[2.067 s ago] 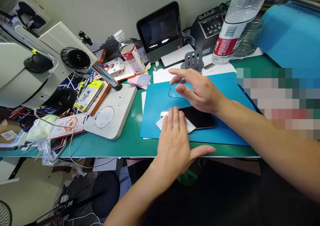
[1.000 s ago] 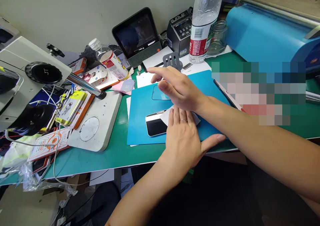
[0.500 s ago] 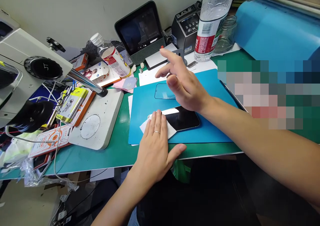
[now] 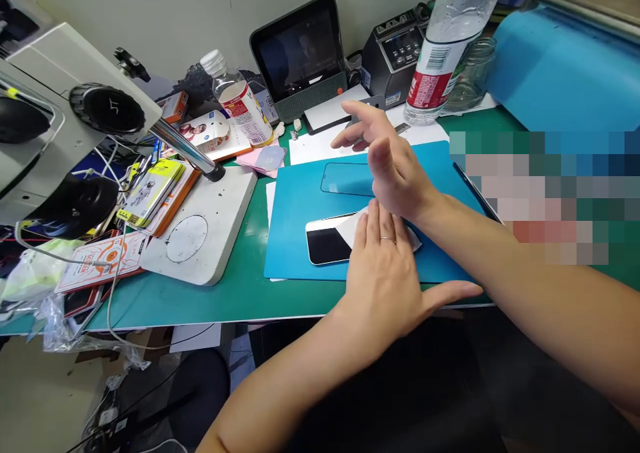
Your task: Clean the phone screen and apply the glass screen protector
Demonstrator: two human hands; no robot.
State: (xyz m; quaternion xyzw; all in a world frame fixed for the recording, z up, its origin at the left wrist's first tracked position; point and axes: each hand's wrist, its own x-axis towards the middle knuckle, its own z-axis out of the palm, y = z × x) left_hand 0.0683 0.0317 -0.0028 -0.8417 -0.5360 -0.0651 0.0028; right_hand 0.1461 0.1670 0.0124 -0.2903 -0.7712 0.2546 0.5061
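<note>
My left hand (image 4: 383, 273) lies flat with fingers stretched out, pressing a white wipe (image 4: 349, 227) onto a smartphone (image 4: 327, 245). The phone lies screen up on a blue mat (image 4: 290, 206); its left end shows, while the wipe and hand cover the rest. Above the mat hangs my right hand (image 4: 395, 159), fingers apart and curved, with nothing in it. Behind the phone, a clear screen protector (image 4: 345, 178) with a dark border rests on the mat, partly hidden by my right hand.
A microscope (image 4: 110, 113) on a white base (image 4: 230, 213) stands at left beside stacked boxes (image 4: 155, 193). Along the back are a juice bottle (image 4: 243, 109), a tablet-like display (image 4: 300, 53), a water bottle (image 4: 435, 66) and a glass jar (image 4: 473, 79). A blue roll (image 4: 560, 73) sits at right.
My left hand has slid the wipe along the phone from its left end to the right, uncovering the left end. My right hand stays raised. The whole view has shifted slightly.
</note>
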